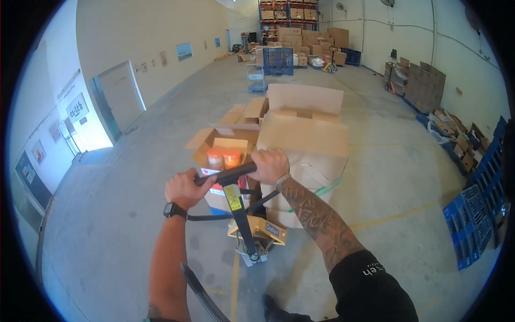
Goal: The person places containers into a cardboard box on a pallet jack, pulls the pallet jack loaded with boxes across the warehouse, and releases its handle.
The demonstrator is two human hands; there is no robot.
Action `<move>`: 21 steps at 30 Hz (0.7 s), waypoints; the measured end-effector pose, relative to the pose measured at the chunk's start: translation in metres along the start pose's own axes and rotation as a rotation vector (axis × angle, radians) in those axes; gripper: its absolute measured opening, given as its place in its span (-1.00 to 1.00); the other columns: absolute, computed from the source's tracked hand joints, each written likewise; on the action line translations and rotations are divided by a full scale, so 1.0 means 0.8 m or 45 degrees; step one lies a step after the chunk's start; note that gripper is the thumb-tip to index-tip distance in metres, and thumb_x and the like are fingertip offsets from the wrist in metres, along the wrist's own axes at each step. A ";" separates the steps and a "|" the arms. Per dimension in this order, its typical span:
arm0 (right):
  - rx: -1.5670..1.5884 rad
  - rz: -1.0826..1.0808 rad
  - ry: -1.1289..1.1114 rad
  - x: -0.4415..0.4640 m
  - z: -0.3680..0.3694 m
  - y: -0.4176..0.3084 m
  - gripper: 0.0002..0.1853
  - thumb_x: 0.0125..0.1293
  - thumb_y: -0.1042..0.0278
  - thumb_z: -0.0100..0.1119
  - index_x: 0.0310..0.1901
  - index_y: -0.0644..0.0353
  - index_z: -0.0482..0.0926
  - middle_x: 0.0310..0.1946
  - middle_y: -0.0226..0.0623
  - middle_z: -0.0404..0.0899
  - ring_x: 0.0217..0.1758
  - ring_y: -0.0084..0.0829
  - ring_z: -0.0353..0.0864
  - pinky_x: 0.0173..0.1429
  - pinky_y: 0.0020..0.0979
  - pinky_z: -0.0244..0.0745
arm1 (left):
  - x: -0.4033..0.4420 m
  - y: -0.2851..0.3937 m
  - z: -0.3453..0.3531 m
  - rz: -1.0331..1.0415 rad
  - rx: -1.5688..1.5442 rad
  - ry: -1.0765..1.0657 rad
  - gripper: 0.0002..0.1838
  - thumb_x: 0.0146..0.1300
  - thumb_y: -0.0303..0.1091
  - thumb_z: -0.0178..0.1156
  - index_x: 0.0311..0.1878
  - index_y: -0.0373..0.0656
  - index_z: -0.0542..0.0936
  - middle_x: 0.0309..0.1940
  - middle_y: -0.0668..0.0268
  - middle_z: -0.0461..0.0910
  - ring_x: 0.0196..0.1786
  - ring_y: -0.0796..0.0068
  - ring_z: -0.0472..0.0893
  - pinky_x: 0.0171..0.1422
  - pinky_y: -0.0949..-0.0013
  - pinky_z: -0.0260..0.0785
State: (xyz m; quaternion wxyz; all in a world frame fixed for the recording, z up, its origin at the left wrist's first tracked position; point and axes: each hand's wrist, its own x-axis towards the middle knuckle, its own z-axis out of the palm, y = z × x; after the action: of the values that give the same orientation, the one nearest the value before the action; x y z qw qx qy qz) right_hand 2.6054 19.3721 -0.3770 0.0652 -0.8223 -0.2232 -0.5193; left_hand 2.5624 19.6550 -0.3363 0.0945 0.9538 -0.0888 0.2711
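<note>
Both my hands are wrapped round the black handle of a yellow pallet jack [257, 229]. My left hand [185, 188], with a dark watch at the wrist, grips the left end of the handle bar [229, 174]. On its right end is my right hand [270, 165]. In front of the jack stands a load of cardboard boxes. A large closed-in carton [303, 139] with a raised flap sits on the right. At left an open carton [201, 155] holds two jars with orange lids [232, 156]. What lies under the load is mostly hidden.
Blue pallets [466, 225] lean at the right. Loose cartons [456, 134] lie along the right wall. Ahead are a blue trolley [256, 80], a blue crate [278, 61], stacked boxes [300, 40] and another pallet jack [332, 61]. A doorway [120, 91] is in the left wall.
</note>
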 end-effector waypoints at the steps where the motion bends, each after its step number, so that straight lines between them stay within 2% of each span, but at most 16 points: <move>1: 0.002 0.002 0.009 0.003 0.016 0.001 -0.56 -0.07 -0.16 0.50 -0.45 -0.03 0.51 -0.55 -0.39 0.55 -0.44 -0.22 0.64 -0.27 -0.16 0.45 | 0.009 -0.010 0.008 -0.006 -0.041 -0.022 -0.33 0.12 0.48 0.29 -0.35 -0.07 0.73 -0.50 0.20 0.74 -0.35 0.06 0.75 -0.21 0.09 0.59; 4: 0.053 0.027 0.066 0.002 0.052 0.007 -0.59 -0.08 -0.12 0.49 -0.42 -0.05 0.52 -0.54 -0.40 0.56 -0.45 -0.25 0.63 -0.27 -0.17 0.44 | 0.042 -0.036 0.042 0.025 -0.062 -0.050 -0.32 0.11 0.47 0.30 -0.36 -0.08 0.73 -0.52 0.21 0.73 -0.35 0.08 0.75 -0.21 0.10 0.59; 10: -0.038 0.051 0.000 0.000 0.083 0.071 -0.59 -0.13 -0.08 0.52 -0.41 -0.07 0.52 -0.53 -0.43 0.57 -0.47 -0.26 0.61 -0.28 -0.18 0.42 | 0.117 -0.013 0.099 0.128 -0.108 -0.089 -0.33 0.12 0.47 0.29 -0.39 -0.07 0.71 -0.53 0.17 0.71 -0.35 0.06 0.73 -0.22 0.09 0.57; 12: -0.136 0.117 -0.106 0.003 0.082 0.096 -0.49 -0.23 -0.10 0.61 -0.34 -0.05 0.54 -0.47 -0.46 0.56 -0.38 -0.29 0.65 -0.22 -0.18 0.43 | 0.144 0.004 0.111 0.198 -0.138 -0.036 -0.32 0.10 0.47 0.30 -0.41 -0.08 0.70 -0.53 0.17 0.70 -0.36 0.04 0.73 -0.24 0.07 0.56; 17: -0.276 0.153 -0.090 0.024 0.114 0.144 -0.47 -0.24 -0.12 0.61 -0.31 -0.05 0.54 -0.44 -0.47 0.60 -0.36 -0.31 0.66 -0.23 -0.19 0.42 | 0.230 0.013 0.157 0.253 -0.260 -0.022 -0.34 0.06 0.46 0.34 -0.43 -0.08 0.70 -0.53 0.18 0.70 -0.38 0.04 0.72 -0.26 0.06 0.55; 19: -0.287 0.180 -0.064 0.007 0.123 0.170 -0.57 -0.19 -0.07 0.57 -0.39 -0.08 0.55 -0.53 -0.44 0.57 -0.42 -0.25 0.63 -0.25 -0.15 0.43 | 0.248 0.027 0.193 0.345 -0.312 -0.041 -0.35 0.06 0.44 0.36 -0.42 -0.08 0.69 -0.53 0.19 0.70 -0.37 0.04 0.72 -0.25 0.07 0.54; 21: -0.360 0.184 -0.051 0.004 0.134 0.190 -0.58 -0.17 -0.09 0.55 -0.39 -0.08 0.56 -0.53 -0.44 0.58 -0.42 -0.25 0.64 -0.25 -0.16 0.44 | 0.274 0.037 0.216 0.380 -0.331 -0.074 -0.35 0.06 0.44 0.37 -0.42 -0.08 0.69 -0.51 0.19 0.71 -0.36 0.05 0.73 -0.24 0.07 0.55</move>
State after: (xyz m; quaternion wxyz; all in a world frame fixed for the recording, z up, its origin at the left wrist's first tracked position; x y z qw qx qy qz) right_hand 2.7611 19.2741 -0.4041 -0.0184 -0.8474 -0.0893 -0.5231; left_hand 2.8255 19.5610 -0.3595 0.1732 0.9172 -0.2661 0.2408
